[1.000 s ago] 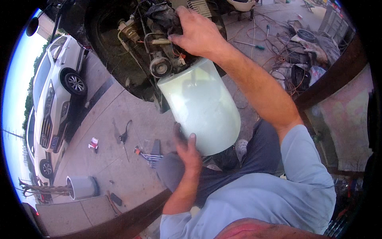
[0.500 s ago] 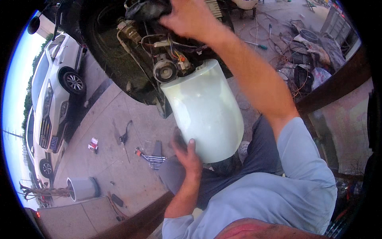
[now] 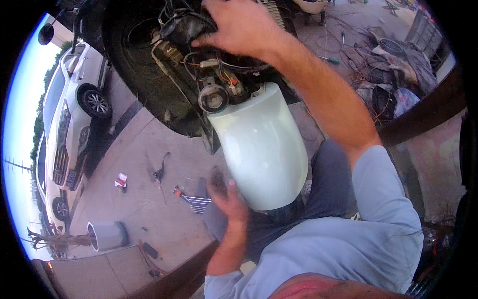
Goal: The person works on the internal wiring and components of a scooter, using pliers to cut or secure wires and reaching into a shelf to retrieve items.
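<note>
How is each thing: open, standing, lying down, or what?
Left hand: open, by the panel.
Right hand: at black bundle, grip unclear.
Panel: no cracks visible.
Wires: exposed.
Wrenches: lying on the ground.
Pot: upright, plant inside.
Car: standing on wheels.

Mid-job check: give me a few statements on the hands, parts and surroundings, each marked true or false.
1. The right hand is at the black bundle. True.
2. The round part sits by the upper left corner of the pale cover. True.
3. The left hand is on the round part. False: it is at the cover's lower left edge.
4. The silver tools lie on the cover. False: they lie on the ground to its left.
5. A white car stands at the left. True.
</note>
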Demonstrator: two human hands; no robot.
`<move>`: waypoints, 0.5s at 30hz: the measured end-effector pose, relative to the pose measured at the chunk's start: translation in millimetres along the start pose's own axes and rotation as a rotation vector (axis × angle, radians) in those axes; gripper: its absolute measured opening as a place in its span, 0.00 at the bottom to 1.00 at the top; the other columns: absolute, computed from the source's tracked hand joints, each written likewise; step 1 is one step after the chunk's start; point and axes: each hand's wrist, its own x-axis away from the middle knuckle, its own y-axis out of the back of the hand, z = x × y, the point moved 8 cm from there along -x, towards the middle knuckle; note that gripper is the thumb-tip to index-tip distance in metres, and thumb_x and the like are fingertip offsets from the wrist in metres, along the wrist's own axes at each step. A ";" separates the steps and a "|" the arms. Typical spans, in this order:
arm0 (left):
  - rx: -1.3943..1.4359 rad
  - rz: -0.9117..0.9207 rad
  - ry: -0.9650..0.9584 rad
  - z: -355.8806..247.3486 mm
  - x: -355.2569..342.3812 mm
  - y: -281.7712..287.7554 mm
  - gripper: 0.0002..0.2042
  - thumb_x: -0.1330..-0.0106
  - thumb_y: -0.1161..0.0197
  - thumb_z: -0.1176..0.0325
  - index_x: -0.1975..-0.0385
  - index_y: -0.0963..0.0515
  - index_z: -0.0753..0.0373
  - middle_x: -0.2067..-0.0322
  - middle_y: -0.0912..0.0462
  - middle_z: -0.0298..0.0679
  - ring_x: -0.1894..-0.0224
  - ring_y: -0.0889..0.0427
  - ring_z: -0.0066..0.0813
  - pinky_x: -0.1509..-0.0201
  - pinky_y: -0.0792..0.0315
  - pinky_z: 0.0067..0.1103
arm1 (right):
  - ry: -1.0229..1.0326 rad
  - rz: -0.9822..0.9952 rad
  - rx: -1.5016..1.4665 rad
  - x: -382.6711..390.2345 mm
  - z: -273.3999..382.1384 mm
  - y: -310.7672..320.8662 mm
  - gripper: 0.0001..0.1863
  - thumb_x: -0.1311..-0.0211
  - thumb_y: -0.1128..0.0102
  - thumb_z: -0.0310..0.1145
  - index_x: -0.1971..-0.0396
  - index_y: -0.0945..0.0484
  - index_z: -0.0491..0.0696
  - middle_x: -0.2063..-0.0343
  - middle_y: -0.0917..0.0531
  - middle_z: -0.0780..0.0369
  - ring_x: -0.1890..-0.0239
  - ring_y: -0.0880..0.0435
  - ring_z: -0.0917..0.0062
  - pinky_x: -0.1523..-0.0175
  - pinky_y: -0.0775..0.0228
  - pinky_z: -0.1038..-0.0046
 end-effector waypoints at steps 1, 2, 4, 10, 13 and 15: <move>-0.025 -0.040 -0.049 -13.2 -8.8 1.9 0.28 0.33 0.37 0.64 0.38 0.36 0.73 0.38 0.30 0.54 0.34 0.32 0.45 0.26 0.44 0.38 | 0.026 0.024 -0.033 4.0 3.3 -3.7 0.33 0.47 0.29 0.56 0.55 0.26 0.43 0.68 0.14 0.48 0.61 0.13 0.51 0.57 0.20 0.53; -0.040 -0.052 -0.182 -33.6 -20.9 0.7 0.28 0.33 0.36 0.65 0.38 0.36 0.72 0.39 0.29 0.53 0.35 0.31 0.45 0.27 0.43 0.38 | 0.014 0.068 -0.035 10.8 5.4 -11.0 0.33 0.47 0.28 0.54 0.53 0.28 0.43 0.67 0.14 0.48 0.60 0.14 0.52 0.57 0.20 0.53; -0.082 -0.066 -0.428 -80.7 -51.5 -6.4 0.27 0.34 0.35 0.68 0.39 0.35 0.72 0.40 0.27 0.52 0.36 0.29 0.44 0.27 0.41 0.37 | 0.062 0.025 -0.134 28.7 7.4 -6.9 0.32 0.47 0.27 0.50 0.52 0.30 0.43 0.67 0.15 0.49 0.60 0.14 0.52 0.56 0.21 0.53; -0.169 0.050 -0.640 -182.8 -175.2 -82.7 0.18 0.34 0.34 0.72 0.46 0.26 0.68 0.48 0.19 0.46 0.46 0.20 0.37 0.38 0.29 0.28 | -0.103 -0.220 -0.240 40.3 8.5 -11.4 0.28 0.43 0.31 0.43 0.50 0.31 0.41 0.61 0.16 0.47 0.57 0.16 0.48 0.53 0.22 0.53; -0.392 0.018 -0.776 -223.0 -213.5 -113.5 0.16 0.35 0.33 0.67 0.49 0.21 0.66 0.53 0.15 0.49 0.51 0.16 0.40 0.42 0.26 0.29 | -0.531 -0.240 -0.428 50.4 -23.0 -25.9 0.31 0.41 0.31 0.40 0.44 0.34 0.41 0.56 0.17 0.44 0.54 0.18 0.44 0.49 0.24 0.51; -0.511 0.012 -0.773 -235.0 -231.3 -129.7 0.17 0.35 0.33 0.63 0.50 0.20 0.66 0.55 0.14 0.51 0.52 0.14 0.44 0.44 0.25 0.30 | -0.574 -0.385 -0.549 55.2 -27.6 -24.5 0.34 0.41 0.31 0.38 0.41 0.38 0.42 0.54 0.18 0.42 0.52 0.19 0.43 0.46 0.26 0.50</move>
